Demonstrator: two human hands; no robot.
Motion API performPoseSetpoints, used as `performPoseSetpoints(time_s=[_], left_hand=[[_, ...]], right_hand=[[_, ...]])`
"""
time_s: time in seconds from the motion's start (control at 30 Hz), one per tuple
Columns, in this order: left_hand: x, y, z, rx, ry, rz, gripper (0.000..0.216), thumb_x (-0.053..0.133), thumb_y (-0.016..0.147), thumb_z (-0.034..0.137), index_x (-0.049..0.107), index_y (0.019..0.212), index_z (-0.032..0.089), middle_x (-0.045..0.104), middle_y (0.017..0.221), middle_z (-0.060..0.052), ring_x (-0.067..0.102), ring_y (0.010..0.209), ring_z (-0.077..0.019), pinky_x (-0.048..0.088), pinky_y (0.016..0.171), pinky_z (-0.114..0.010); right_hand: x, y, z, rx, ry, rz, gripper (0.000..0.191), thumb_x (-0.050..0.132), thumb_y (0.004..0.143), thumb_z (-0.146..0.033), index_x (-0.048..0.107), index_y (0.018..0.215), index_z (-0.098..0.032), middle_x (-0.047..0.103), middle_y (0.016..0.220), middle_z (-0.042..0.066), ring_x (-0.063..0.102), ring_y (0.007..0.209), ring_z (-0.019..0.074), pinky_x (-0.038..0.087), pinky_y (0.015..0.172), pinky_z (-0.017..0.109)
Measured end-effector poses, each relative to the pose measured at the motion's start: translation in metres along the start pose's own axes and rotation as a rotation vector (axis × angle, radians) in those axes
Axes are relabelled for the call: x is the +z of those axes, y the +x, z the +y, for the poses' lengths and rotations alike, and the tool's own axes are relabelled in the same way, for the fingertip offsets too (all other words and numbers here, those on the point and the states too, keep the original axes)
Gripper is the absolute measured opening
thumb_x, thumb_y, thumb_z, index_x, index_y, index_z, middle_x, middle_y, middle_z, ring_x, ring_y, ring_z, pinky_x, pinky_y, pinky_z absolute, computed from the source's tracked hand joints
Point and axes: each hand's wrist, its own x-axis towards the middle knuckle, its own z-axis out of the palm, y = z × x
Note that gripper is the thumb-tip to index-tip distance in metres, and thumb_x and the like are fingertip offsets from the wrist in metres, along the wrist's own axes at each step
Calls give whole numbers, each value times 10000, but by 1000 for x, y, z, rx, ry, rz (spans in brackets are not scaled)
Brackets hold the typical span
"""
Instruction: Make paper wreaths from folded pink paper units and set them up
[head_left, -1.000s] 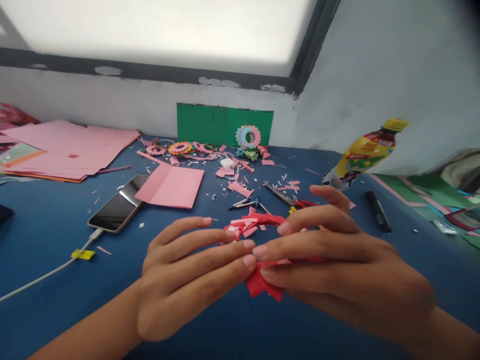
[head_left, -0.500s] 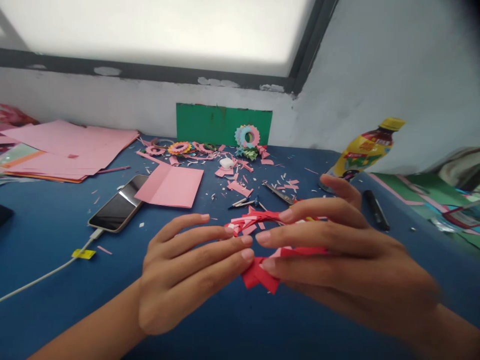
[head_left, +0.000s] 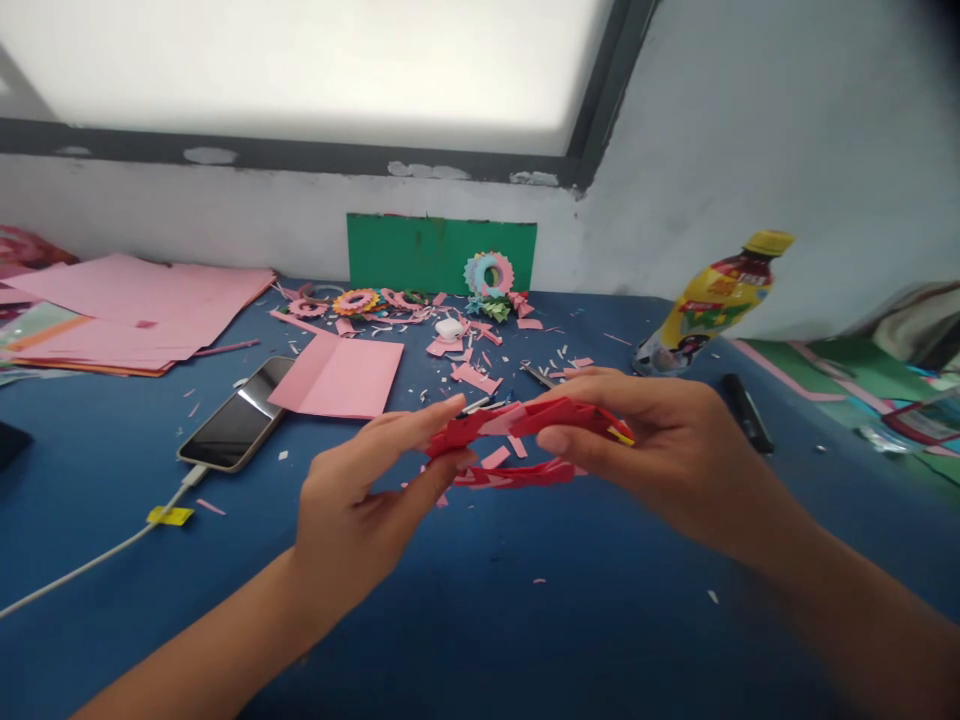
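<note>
A folded red paper piece (head_left: 525,420) is held above the blue table (head_left: 480,620) between both hands. My left hand (head_left: 360,500) pinches its left end with thumb and fingers. My right hand (head_left: 652,450) grips its right end, fingers curled over it. Under the hands lie red and pink paper strips (head_left: 517,473). Scissors with red handles (head_left: 541,377) show partly behind my right hand.
A phone (head_left: 238,415) on a white cable lies left of a folded pink sheet (head_left: 337,377). A stack of pink paper (head_left: 127,315) is far left. Paper rosettes (head_left: 491,272) stand by a green card (head_left: 439,252). A yellow-capped bottle (head_left: 709,300) and black marker (head_left: 746,412) are at right.
Both hands have lifted the red paper off the strips and moved farther from me; the fingers, earlier laid over it, now pinch its two ends.
</note>
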Motion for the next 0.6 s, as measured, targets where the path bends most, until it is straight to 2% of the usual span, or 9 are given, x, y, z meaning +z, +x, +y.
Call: performPoseSetpoints(time_s=[0.13,0.27,0.43,0.6], left_hand=[[0,1,2,43,29,-13,550,650,719,52,549,1168,354,696,935,42,655,743,-126,559,659,-219],[4,-2,0,-9,-6,-10,489,670,706,74,588,1121,318,695,945,28,652,748,-126,559,675,-215],[8,-6,0,-121,-97,-30,446,670,714,105,600,1100,318,694,929,39,638,763,-110,541,744,-207],[10,-5,1,-170,-110,-41,434,667,717,103,606,1090,316,697,904,48,639,752,-98,530,726,-177]], right_hand=[[4,-1,1,40,114,115,197,638,749,-354,689,895,-232,696,805,-5,628,686,115,496,589,190],[11,-1,2,32,186,168,102,649,740,-284,670,787,-196,670,692,-19,600,570,80,478,497,147],[18,0,2,33,230,226,50,654,726,-226,641,749,-184,661,691,-22,598,555,78,482,482,148],[24,0,5,42,245,279,41,666,715,-212,642,741,-191,655,653,-32,595,538,78,476,469,155]])
